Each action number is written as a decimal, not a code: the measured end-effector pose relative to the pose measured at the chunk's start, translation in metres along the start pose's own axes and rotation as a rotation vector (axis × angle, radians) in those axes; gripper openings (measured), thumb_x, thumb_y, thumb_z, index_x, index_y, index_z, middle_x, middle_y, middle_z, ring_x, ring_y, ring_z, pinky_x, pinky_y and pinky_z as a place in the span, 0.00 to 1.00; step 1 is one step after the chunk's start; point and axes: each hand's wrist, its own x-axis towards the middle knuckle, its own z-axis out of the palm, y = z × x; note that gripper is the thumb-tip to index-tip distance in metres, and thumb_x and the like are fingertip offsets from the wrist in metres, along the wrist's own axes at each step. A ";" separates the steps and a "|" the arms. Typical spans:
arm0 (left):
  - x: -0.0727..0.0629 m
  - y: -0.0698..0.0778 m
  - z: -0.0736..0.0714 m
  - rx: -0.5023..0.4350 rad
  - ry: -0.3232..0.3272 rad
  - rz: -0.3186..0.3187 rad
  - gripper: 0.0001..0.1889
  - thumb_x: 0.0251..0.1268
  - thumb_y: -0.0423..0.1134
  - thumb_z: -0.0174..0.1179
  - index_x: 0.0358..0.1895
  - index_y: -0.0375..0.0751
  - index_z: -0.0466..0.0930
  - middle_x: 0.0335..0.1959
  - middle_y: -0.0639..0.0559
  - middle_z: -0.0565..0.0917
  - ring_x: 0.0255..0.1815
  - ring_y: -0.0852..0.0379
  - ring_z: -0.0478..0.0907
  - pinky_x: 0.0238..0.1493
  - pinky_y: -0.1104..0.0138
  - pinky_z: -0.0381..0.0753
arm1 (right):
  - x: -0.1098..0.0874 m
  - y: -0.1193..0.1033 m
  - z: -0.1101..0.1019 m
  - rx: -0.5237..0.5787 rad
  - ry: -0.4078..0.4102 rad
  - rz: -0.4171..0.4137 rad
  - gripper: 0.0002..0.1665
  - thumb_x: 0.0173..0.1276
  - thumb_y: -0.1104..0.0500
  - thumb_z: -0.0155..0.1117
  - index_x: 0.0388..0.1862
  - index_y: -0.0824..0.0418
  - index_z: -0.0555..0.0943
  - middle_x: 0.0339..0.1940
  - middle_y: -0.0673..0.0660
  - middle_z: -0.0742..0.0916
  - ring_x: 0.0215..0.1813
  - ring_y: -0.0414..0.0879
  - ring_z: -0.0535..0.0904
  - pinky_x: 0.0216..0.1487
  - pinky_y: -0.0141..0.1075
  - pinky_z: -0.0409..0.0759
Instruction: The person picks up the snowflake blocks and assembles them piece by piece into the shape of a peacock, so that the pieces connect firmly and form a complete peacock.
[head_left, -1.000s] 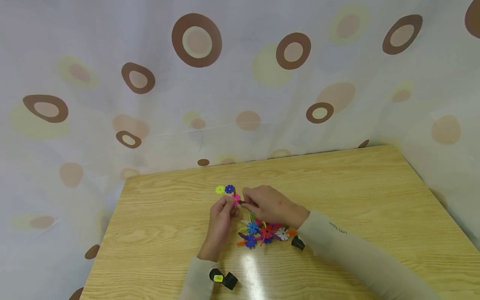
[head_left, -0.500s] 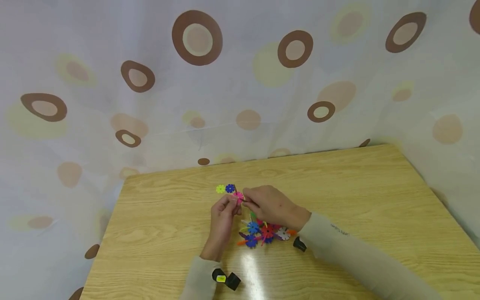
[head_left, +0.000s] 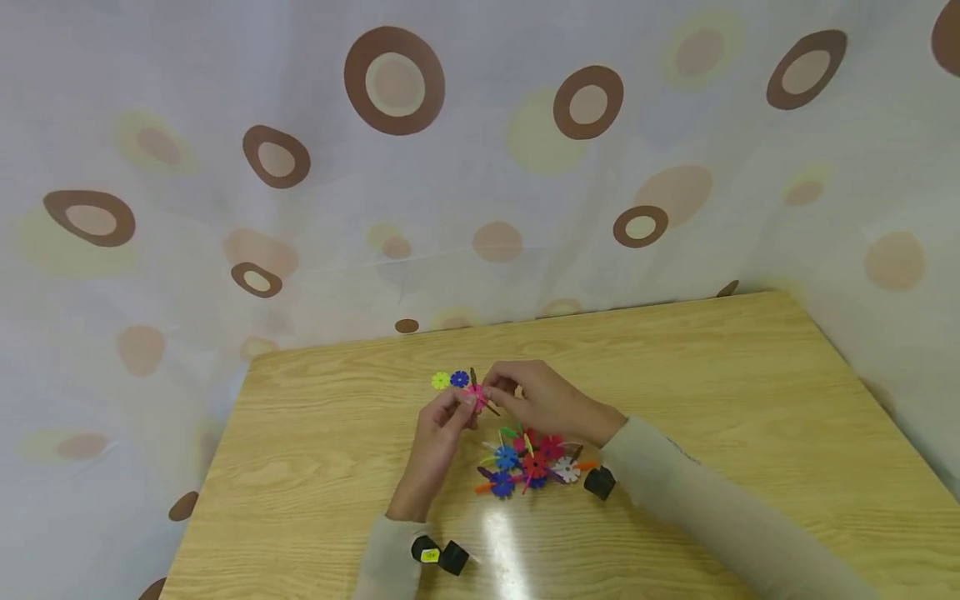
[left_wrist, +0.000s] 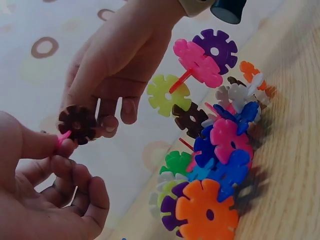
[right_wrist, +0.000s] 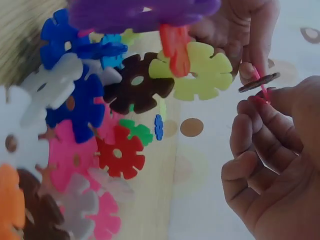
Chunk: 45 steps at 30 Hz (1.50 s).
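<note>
My left hand point(head_left: 441, 422) pinches a pink snowflake disc point(head_left: 477, 397) between thumb and fingers, above the table. Two brown discs are slotted into it edge-on: an upper brown disc point(head_left: 473, 377) and a lower brown disc point(head_left: 492, 410). From the other side my right hand point(head_left: 546, 402) has its thumb and fingertips on the same pink disc. In the right wrist view the pink disc point(right_wrist: 259, 80) shows as a thin edge crossing a brown disc point(right_wrist: 259, 83). The left wrist view shows a brown disc point(left_wrist: 77, 125) face-on beside the left thumb.
Nearer me on the wooden table point(head_left: 315, 467) stands a cluster of joined snowflake discs point(head_left: 534, 463) in many colours, below the right forearm. A yellow disc point(head_left: 441, 380) and a blue disc point(head_left: 460, 379) lie beyond the left hand. A patterned curtain point(head_left: 495, 183) hangs behind.
My right hand's fingers have moved from the lower brown disc up to the pink disc's edge. The lower brown disc now sticks out uncovered. The left hand keeps its grip.
</note>
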 end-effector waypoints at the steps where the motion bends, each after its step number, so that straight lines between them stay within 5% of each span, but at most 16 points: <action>1: 0.000 0.000 0.000 0.022 -0.016 0.003 0.12 0.87 0.34 0.54 0.43 0.25 0.77 0.38 0.52 0.79 0.41 0.55 0.78 0.49 0.69 0.81 | 0.000 0.001 0.000 0.016 -0.001 0.003 0.07 0.86 0.54 0.62 0.49 0.51 0.86 0.37 0.47 0.90 0.37 0.38 0.82 0.39 0.33 0.81; 6: 0.004 0.000 -0.012 0.155 -0.052 -0.031 0.16 0.90 0.40 0.51 0.47 0.29 0.80 0.37 0.48 0.78 0.38 0.56 0.75 0.45 0.68 0.79 | 0.000 0.004 0.000 0.087 -0.010 0.022 0.05 0.85 0.56 0.63 0.45 0.53 0.84 0.38 0.56 0.90 0.39 0.52 0.87 0.38 0.33 0.82; 9: 0.013 0.002 -0.029 0.268 0.024 -0.033 0.16 0.90 0.40 0.51 0.50 0.28 0.83 0.36 0.41 0.80 0.37 0.55 0.76 0.40 0.69 0.78 | 0.000 0.006 -0.001 0.096 -0.013 0.018 0.06 0.86 0.57 0.62 0.46 0.54 0.84 0.39 0.60 0.91 0.40 0.56 0.87 0.38 0.34 0.83; 13: 0.032 -0.001 -0.050 0.536 0.112 0.032 0.14 0.85 0.34 0.55 0.58 0.28 0.85 0.43 0.34 0.84 0.40 0.50 0.81 0.41 0.64 0.81 | -0.002 0.007 -0.004 0.087 -0.003 0.013 0.06 0.86 0.58 0.62 0.46 0.53 0.84 0.39 0.59 0.90 0.39 0.50 0.86 0.37 0.34 0.83; 18: 0.051 -0.018 -0.064 0.821 0.067 0.144 0.17 0.79 0.34 0.62 0.62 0.26 0.84 0.47 0.35 0.83 0.44 0.44 0.83 0.47 0.50 0.87 | -0.002 0.005 -0.005 0.108 0.007 0.003 0.06 0.86 0.58 0.62 0.46 0.55 0.85 0.38 0.59 0.90 0.40 0.54 0.86 0.37 0.34 0.82; 22: 0.057 -0.018 -0.064 0.916 0.040 0.104 0.15 0.73 0.31 0.68 0.58 0.27 0.87 0.50 0.36 0.84 0.50 0.39 0.83 0.57 0.43 0.86 | -0.001 0.004 -0.004 0.121 0.000 0.009 0.06 0.86 0.58 0.62 0.46 0.55 0.84 0.39 0.61 0.90 0.41 0.59 0.87 0.38 0.33 0.82; 26: 0.063 -0.016 -0.067 0.909 0.006 0.023 0.13 0.70 0.32 0.71 0.55 0.32 0.85 0.49 0.39 0.85 0.51 0.42 0.83 0.59 0.47 0.84 | -0.001 0.003 -0.002 0.115 0.009 0.022 0.05 0.86 0.59 0.62 0.46 0.54 0.84 0.38 0.59 0.90 0.41 0.60 0.87 0.37 0.33 0.82; 32: 0.060 -0.017 -0.071 0.826 -0.017 -0.026 0.06 0.72 0.32 0.72 0.40 0.38 0.83 0.33 0.46 0.83 0.34 0.54 0.75 0.43 0.62 0.75 | 0.000 0.005 0.002 0.118 0.008 0.019 0.05 0.86 0.58 0.63 0.46 0.53 0.84 0.38 0.57 0.91 0.42 0.60 0.88 0.38 0.33 0.83; 41: 0.025 -0.008 -0.046 0.669 0.023 0.244 0.06 0.77 0.31 0.67 0.37 0.35 0.86 0.31 0.44 0.90 0.30 0.61 0.78 0.36 0.72 0.79 | 0.002 0.005 0.002 0.089 0.066 0.028 0.06 0.85 0.58 0.64 0.43 0.55 0.84 0.35 0.51 0.89 0.36 0.42 0.84 0.37 0.33 0.83; 45: 0.008 0.000 -0.033 0.607 0.041 0.294 0.05 0.77 0.29 0.66 0.38 0.37 0.85 0.31 0.46 0.92 0.30 0.62 0.81 0.38 0.72 0.82 | 0.003 0.002 0.003 0.091 0.080 0.050 0.06 0.84 0.58 0.64 0.42 0.54 0.84 0.34 0.48 0.89 0.36 0.41 0.84 0.37 0.33 0.83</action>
